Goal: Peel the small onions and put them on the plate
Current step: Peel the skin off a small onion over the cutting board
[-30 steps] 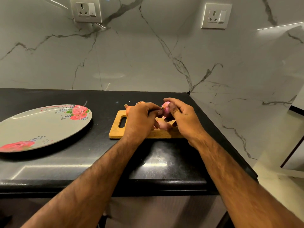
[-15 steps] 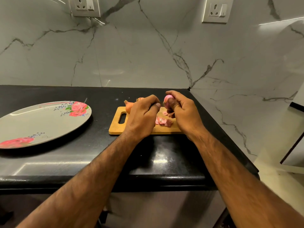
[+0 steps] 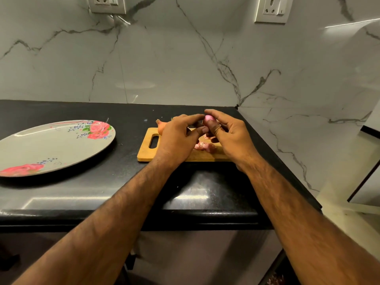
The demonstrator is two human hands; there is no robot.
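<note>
A small pink peeled onion [image 3: 208, 119] is held above the wooden cutting board [image 3: 148, 153], pinched between the thumb and fingers of my right hand [image 3: 230, 138]. My left hand [image 3: 176, 138] meets it from the left, its fingertips touching the onion's left side. An unpeeled orange-brown onion [image 3: 161, 126] lies on the board's far left corner, partly hidden behind my left hand. Pink peel scraps [image 3: 203, 146] lie on the board under my hands. The grey plate [image 3: 51, 149] with red roses sits on the left of the counter with nothing on it.
The black counter [image 3: 102, 194] ends at a marble wall behind and at a corner just right of the board. Its front edge runs below my forearms. Two wall sockets [image 3: 271, 9] sit high on the wall.
My left hand has come back to the onion after pulling away toward the board with a piece of peel. The onion in my right hand has stayed about where it was.
</note>
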